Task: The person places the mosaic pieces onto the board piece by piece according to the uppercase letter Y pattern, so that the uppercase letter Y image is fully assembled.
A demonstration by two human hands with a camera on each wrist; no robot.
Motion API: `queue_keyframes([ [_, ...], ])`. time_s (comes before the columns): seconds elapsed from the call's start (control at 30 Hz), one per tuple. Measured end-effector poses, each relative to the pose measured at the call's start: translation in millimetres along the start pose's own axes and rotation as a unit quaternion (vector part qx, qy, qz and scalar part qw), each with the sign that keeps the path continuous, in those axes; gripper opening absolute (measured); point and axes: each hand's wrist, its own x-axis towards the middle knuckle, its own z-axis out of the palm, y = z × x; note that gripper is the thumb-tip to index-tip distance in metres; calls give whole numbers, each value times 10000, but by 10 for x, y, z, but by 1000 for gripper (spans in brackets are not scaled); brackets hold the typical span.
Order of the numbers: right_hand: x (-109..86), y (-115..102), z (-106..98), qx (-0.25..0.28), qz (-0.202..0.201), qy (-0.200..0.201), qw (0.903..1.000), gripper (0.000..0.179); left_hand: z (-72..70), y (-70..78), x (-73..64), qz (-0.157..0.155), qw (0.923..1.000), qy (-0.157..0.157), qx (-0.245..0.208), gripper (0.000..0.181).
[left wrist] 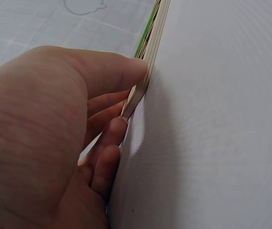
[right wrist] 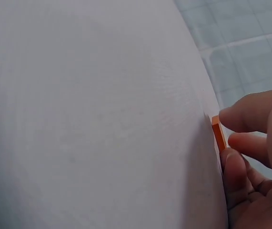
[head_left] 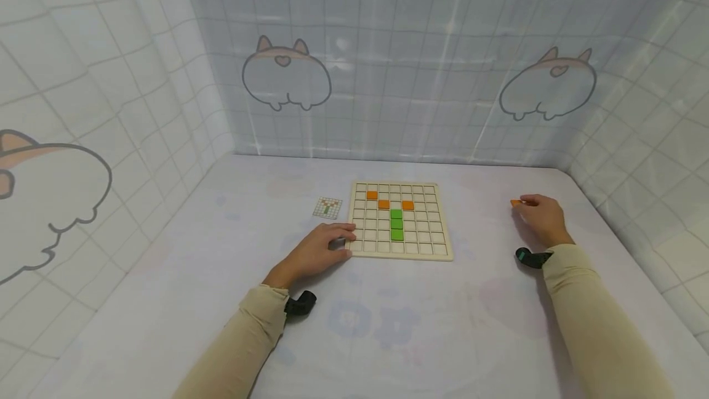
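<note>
A light wooden grid board [head_left: 370, 246] lies flat on the table. Three orange tiles [head_left: 408, 205] and a column of three green tiles [head_left: 397, 225] sit in its squares. At the board's left edge rests my left hand [head_left: 318, 250], fingertips on the rim and thumb at the near left corner, fingers loosely bent. Far to the right of the board, my right hand [head_left: 543, 217] holds a small orange tile [right wrist: 219, 133] between its fingertips, close over the table. Part of this tile is hidden by the fingers.
A small card [head_left: 328, 208] printed with a coloured grid pattern lies just left of the board. The pale table [head_left: 360, 343] is bounded by a tile-patterned back wall [head_left: 410, 103] and walls on both sides.
</note>
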Motion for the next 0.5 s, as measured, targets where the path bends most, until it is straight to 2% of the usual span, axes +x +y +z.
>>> queue_keyframes([
  [0.17, 30, -3, 42, -333, -32, 0, 9994, 51, 6, 2, 4, -10, 10000, 0, 19, 34],
  [0.5, 41, -71, 25, -464, 37, -135, 9988, 45, 3, 13, 11, -86, 10000, -22, 40, 35],
])
